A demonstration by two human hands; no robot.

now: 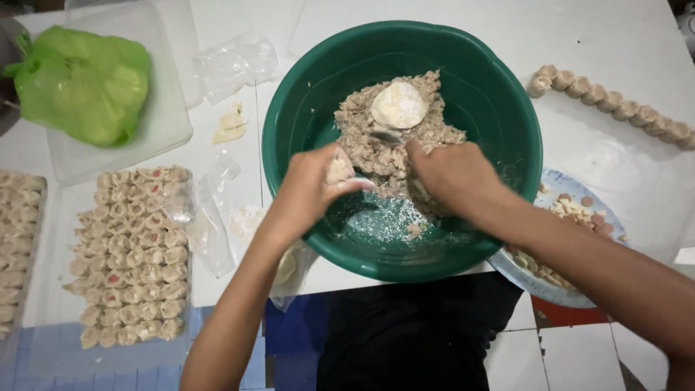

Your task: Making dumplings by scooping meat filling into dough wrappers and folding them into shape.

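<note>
Presently, findings as I read them from the head view, every place taken from the green bowl (499, 130).

Landmark: green bowl, round, standing on the white table (615, 43) right in front of me.

Filling: a pale minced heap (376, 141) lies inside the bowl, on its far half; the near floor of the bowl is mostly bare, with crumbs.

Wrapper: one round dough wrapper (398, 105) lies flat on top of the heap, towards the bowl's far side.

Left hand (311, 192): over the bowl's near-left rim, cupped and closed around a partly filled dumpling (339, 171).

Right hand (452, 177): inside the bowl at near-right, fingers pinched on a small utensil; only its metal tip (387, 136) shows, so I cannot tell its kind. The tip touches the heap.

Key relation: the heap lies just beyond both hands; the right hand is nearer and already at it. The utensil's long axis runs from the right hand leftward towards the bowl's middle, just beyond the cupped dumpling.

Left of the bowl: rows of finished dumplings (134, 253) on a clear tray, a green bag (83, 80) in a clear container, loose plastic film.

Right of the bowl: a plate of chopped pieces (579, 213) partly under the rim; further right, a curved line of dumplings (615, 105).
</note>
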